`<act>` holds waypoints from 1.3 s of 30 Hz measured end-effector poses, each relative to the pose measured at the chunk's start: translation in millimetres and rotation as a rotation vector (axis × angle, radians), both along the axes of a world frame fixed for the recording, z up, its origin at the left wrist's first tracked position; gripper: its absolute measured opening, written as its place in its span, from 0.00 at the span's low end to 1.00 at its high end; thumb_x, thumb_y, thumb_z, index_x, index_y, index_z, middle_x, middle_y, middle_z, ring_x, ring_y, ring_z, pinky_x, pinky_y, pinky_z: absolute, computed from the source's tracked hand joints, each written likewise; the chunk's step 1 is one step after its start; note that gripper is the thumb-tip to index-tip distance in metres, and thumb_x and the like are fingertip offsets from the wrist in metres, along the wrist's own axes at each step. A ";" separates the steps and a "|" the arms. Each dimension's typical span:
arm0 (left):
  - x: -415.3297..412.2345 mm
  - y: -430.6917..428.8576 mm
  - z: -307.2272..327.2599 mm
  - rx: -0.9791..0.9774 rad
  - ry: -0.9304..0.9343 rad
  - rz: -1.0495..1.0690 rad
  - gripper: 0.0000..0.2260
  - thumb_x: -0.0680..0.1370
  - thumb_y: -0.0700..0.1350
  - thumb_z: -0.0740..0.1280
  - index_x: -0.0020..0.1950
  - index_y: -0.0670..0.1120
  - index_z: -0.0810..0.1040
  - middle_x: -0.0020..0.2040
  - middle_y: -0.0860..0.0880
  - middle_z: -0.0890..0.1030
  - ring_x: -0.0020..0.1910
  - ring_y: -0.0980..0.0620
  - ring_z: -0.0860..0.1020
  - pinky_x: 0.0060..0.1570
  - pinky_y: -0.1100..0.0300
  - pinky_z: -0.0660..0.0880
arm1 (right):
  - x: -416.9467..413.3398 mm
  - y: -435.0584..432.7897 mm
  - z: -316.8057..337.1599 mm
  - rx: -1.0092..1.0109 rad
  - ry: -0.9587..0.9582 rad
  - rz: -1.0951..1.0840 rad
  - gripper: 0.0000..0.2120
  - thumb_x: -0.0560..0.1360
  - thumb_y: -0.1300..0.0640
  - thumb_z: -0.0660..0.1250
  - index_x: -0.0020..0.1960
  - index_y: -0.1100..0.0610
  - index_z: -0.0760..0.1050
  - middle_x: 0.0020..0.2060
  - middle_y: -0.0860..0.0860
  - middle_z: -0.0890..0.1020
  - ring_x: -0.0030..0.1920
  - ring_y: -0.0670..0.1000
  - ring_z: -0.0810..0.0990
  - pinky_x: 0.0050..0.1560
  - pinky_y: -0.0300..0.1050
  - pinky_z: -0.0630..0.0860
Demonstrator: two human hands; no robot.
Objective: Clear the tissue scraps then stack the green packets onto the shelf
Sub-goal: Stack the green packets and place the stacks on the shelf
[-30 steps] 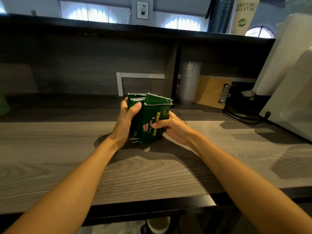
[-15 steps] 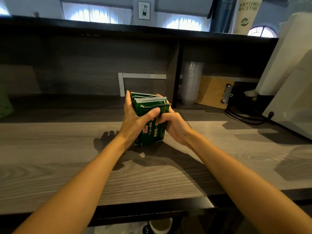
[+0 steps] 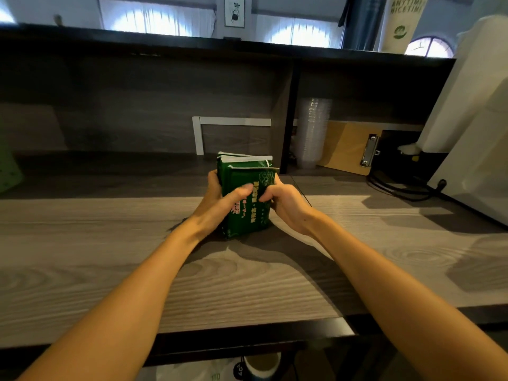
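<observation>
Stacking step. My left grip [image 3: 217,206] and right grip [image 3: 287,206] clamp the green packets [image 3: 248,193] upright between them. Next, likely: lift them forward onto the shelf [image 3: 123,171], edges squared.

Left hand [image 3: 217,200] and right hand [image 3: 286,202] grip an upright bundle of green packets [image 3: 247,193], apparently resting on the wooden counter [image 3: 110,257]. Behind: stacked clear cups [image 3: 313,133] and a clipboard [image 3: 349,147] under the shelf [image 3: 192,48].
</observation>
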State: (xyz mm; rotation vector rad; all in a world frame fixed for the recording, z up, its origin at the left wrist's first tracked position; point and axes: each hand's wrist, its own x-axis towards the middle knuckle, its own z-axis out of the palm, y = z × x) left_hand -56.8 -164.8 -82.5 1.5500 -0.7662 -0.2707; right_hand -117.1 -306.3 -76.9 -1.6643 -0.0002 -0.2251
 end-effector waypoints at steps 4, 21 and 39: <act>5.6 7.5 -1.4 0.138 0.002 -0.054 0.28 0.71 0.36 0.69 0.63 0.48 0.55 0.52 0.55 0.71 0.55 0.56 0.72 0.45 0.68 0.70 | 0.1 -6.7 -0.4 -0.126 0.068 0.045 0.30 0.72 0.74 0.54 0.69 0.51 0.57 0.58 0.49 0.72 0.57 0.46 0.72 0.57 0.36 0.70; 13.5 6.6 4.7 0.147 -0.057 0.191 0.31 0.66 0.32 0.73 0.59 0.50 0.60 0.49 0.55 0.74 0.56 0.51 0.73 0.59 0.52 0.72 | 0.1 -13.5 29.4 -0.247 -0.247 -0.297 0.11 0.70 0.50 0.68 0.49 0.52 0.69 0.45 0.48 0.77 0.46 0.47 0.77 0.45 0.35 0.73; 18.2 20.3 27.0 0.010 0.254 0.181 0.29 0.63 0.31 0.72 0.59 0.49 0.68 0.48 0.52 0.78 0.48 0.53 0.78 0.41 0.60 0.75 | 39.2 -4.2 71.0 -0.347 -0.086 -0.241 0.12 0.74 0.56 0.69 0.55 0.56 0.71 0.47 0.51 0.79 0.52 0.52 0.79 0.54 0.47 0.77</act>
